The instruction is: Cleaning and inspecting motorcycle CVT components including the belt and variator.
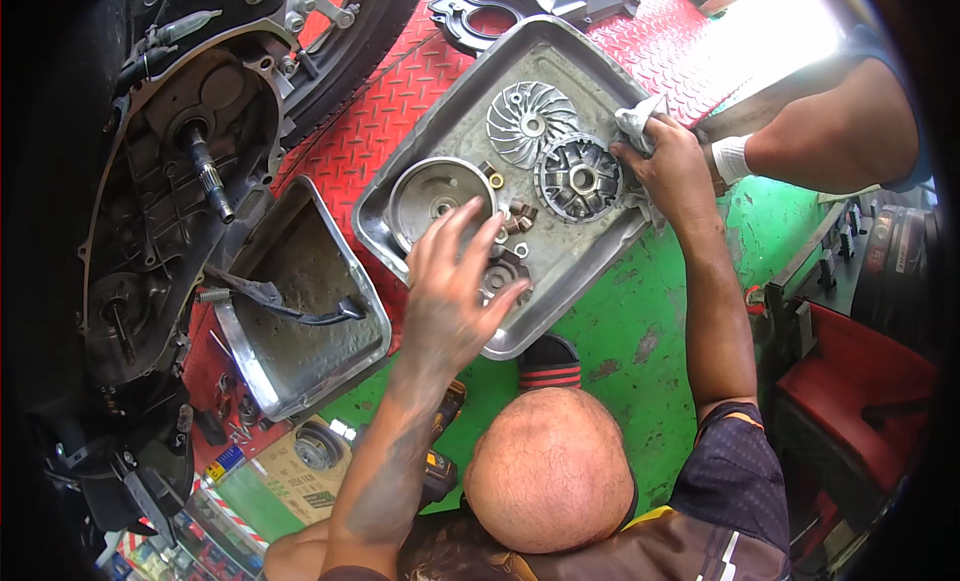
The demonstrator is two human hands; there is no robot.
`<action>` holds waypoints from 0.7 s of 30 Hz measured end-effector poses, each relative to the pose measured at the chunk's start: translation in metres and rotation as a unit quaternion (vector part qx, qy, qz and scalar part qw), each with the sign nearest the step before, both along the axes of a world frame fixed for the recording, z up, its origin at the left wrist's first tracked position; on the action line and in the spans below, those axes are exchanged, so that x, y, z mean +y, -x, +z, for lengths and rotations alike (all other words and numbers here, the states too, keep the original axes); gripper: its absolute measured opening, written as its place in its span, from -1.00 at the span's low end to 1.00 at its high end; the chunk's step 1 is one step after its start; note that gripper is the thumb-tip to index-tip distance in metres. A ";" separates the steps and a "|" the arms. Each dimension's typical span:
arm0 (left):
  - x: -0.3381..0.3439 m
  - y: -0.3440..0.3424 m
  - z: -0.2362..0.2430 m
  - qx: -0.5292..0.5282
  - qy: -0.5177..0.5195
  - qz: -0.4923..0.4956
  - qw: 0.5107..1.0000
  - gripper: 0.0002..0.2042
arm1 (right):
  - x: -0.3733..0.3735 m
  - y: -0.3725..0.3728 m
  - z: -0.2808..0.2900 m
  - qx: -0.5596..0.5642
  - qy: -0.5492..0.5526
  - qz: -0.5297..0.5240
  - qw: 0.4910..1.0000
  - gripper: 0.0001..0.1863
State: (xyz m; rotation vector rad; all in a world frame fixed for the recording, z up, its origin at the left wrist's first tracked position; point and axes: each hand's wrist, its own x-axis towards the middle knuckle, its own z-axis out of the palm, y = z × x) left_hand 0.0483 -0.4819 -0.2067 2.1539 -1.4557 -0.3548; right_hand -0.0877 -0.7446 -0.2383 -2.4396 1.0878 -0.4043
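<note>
My left hand [452, 281] comes in from the lower left, fingers spread and holding nothing. It is over the left part of a grey metal tray [375, 243]; I cannot tell whether it touches anything. Under and beside it are a metal clutch drum [412, 196], a partly hidden ramp plate [503, 275], small brown rollers [521, 217] and a brass bushing [496, 181]. Farther back lie a finned pulley plate [522, 109] and a round variator half [583, 181]. A co-worker's right hand [668, 161] grips a pale cloth [637, 126] at the tray's right edge. My right hand is not in view.
The co-worker's head [550, 471] is low in the middle. An opened engine case [175, 196] with protruding shafts stands left, near a second tray [372, 331]. A power tool [438, 471] lies below. Another person's leg [830, 136] is at right. A sandal [550, 366] is on the green floor.
</note>
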 end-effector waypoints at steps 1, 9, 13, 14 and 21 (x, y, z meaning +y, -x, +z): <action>0.019 0.001 0.006 -0.004 -0.003 0.035 0.999 -0.37 | 0.001 0.001 -0.004 -0.019 0.020 -0.002 1.000 -0.65; 0.084 0.005 0.025 0.244 0.096 0.172 0.949 -0.42 | 0.057 0.005 0.040 -0.483 -0.464 -0.114 0.734 -0.68; 0.078 0.020 0.013 0.508 0.140 0.151 0.836 -0.32 | 0.122 0.000 0.069 -0.302 -0.562 0.272 0.720 -0.64; 0.079 0.022 0.012 0.543 0.085 0.165 0.819 -0.34 | 0.126 -0.006 0.068 -0.236 -0.426 0.424 0.764 -0.73; 0.134 0.010 0.027 0.477 0.199 0.340 0.786 -0.63 | 0.072 -0.053 0.017 -0.098 -0.016 0.216 0.971 -0.76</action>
